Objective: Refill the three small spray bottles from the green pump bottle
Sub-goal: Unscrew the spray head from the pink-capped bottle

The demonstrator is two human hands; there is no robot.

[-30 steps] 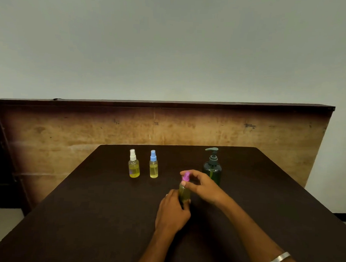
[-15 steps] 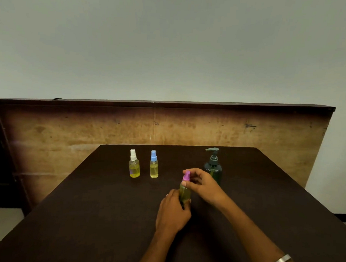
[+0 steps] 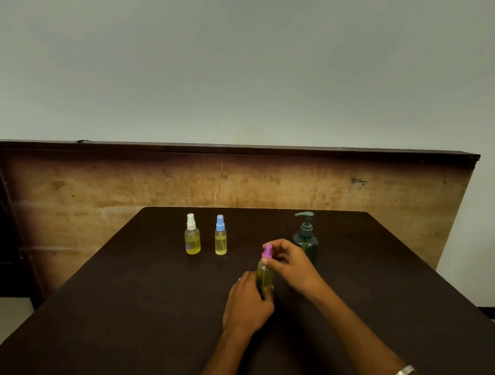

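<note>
Dark brown table (image 3: 122,309); worn wooden board (image 3: 99,186) upright behind; plain pale wall (image 3: 246,59); dim light

The single head view looks forward and down over the table (image 3: 122,309), facing the wall (image 3: 246,59).

On the dark brown flat-topped desk (image 3: 122,309), far side, left of centre: clear small plastic spray bottle w/ white cap (image 3: 192,236), upright. Just right of it, apart, clear small plastic spray bottle w/ blue cap (image 3: 221,237), upright. Well right of both, dark green plastic pump bottle (image 3: 306,241), upright. In front & left of pump bottle, nearer the person: clear small plastic spray bottle w/ pink cap (image 3: 265,270), upright btw both hands. Left hand (image 3: 246,306) round its lower body; right hand (image 3: 291,265) at its cap, partly before the pump bottle. Behind the desk, a worn tan wooden board w/ dark top edge (image 3: 99,186) stands against the pale plain wall (image 3: 246,68).
</note>
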